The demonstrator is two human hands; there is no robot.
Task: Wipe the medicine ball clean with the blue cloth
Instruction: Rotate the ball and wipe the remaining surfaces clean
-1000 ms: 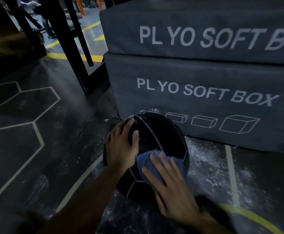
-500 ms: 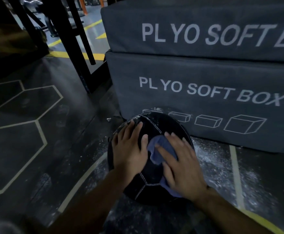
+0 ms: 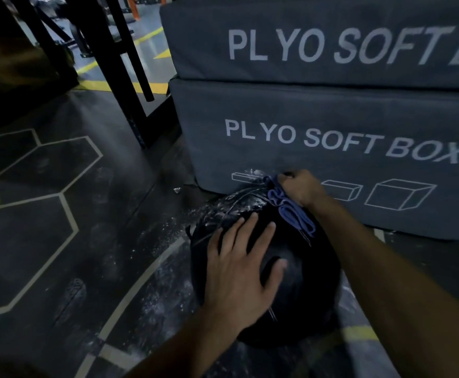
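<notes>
Here left hand [image 3: 239, 271] flat on ball [image 3: 313, 282], right hand [image 3: 300, 186] clutching cloth [image 3: 291, 211].

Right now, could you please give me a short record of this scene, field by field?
setting: dark gym floor with pale hexagon lines
ball: black medicine ball on the floor, in front of the lower plyo box
boxes: two stacked, each marked PLYO SOFT BOX; upper box
left hand: flat and spread on the ball's near top
right hand: closed on the bunched cloth at the ball's far top
residue: white powder on the ball's far left and on the floor beside it
</notes>
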